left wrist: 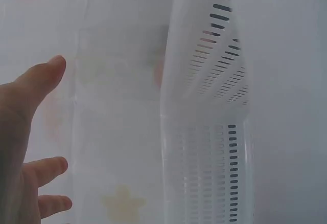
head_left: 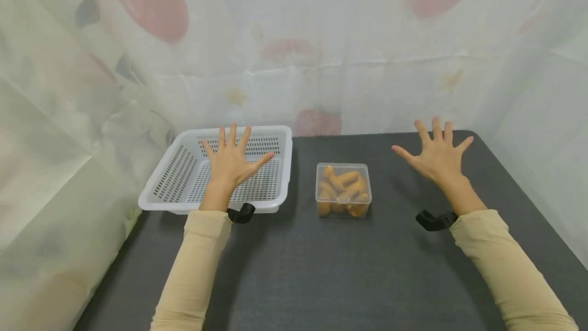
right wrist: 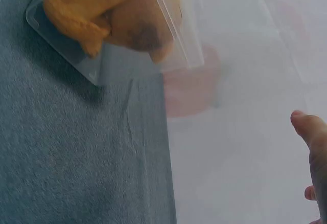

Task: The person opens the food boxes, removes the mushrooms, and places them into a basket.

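My left hand (head_left: 228,164) is spread wide above a white slotted plastic basket (head_left: 148,195), its fingers straight and holding nothing. In the left wrist view the thumb (left wrist: 43,81) and two fingertips show to the left of the basket (left wrist: 171,132). On the dark table, right of the basket, sits a clear plastic box (head_left: 343,209) with its lid on. Several orange-brown curved pieces (head_left: 348,178) lie inside it; their kind is hard to tell. My right hand (head_left: 440,157), fingers splayed, hovers to the right of the box and touches nothing.
The dark grey table (head_left: 321,280) meets a white curtain (head_left: 367,96) with faded fruit prints at the back. Another patterned curtain (head_left: 55,167) hangs along the left side, and pale sheeting (head_left: 546,142) stands at the right. A black wrist camera (head_left: 434,220) is on each wrist.
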Demonstrator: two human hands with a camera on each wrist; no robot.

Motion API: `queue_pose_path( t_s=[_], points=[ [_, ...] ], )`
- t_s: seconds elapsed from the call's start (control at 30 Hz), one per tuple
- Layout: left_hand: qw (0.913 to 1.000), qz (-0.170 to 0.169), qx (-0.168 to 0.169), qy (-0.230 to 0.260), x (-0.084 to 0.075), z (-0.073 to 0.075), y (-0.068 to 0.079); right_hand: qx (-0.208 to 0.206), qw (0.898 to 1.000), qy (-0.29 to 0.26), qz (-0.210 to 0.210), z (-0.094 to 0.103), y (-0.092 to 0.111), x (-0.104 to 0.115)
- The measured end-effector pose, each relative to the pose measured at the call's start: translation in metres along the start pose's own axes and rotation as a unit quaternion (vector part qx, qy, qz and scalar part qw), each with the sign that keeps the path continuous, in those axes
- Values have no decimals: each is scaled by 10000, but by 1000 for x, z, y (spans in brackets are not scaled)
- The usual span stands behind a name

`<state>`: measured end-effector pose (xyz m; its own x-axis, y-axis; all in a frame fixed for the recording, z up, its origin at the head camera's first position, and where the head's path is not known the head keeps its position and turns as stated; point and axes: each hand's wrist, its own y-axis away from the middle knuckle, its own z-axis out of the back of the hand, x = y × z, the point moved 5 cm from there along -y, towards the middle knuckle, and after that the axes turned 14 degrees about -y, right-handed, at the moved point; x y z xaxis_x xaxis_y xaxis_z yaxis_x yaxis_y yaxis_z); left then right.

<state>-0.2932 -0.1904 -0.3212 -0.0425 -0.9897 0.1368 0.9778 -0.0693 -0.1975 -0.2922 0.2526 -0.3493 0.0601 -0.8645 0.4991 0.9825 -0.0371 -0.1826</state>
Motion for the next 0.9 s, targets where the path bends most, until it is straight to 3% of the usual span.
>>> queue_pose_path(
  t_s=[0.23,0.37,0.5,0.67,0.9],
  points=[
    [9995,-234,-212,98,-2,7,9,-5,9949,-893,467,-6,13,11],
    [9963,-563,-574,308,-8,14,18,123,9812,-1764,775,-13,21,16],
    [9861,-1074,-1104,626,-21,19,28,33,9623,-2492,1086,-22,28,19],
    [9698,-1558,-1706,777,-40,21,41,-53,9445,-3062,1189,-35,35,20],
    [9482,-2054,-2223,963,-70,15,55,305,9182,-3751,1235,-58,41,21]
  ],
)
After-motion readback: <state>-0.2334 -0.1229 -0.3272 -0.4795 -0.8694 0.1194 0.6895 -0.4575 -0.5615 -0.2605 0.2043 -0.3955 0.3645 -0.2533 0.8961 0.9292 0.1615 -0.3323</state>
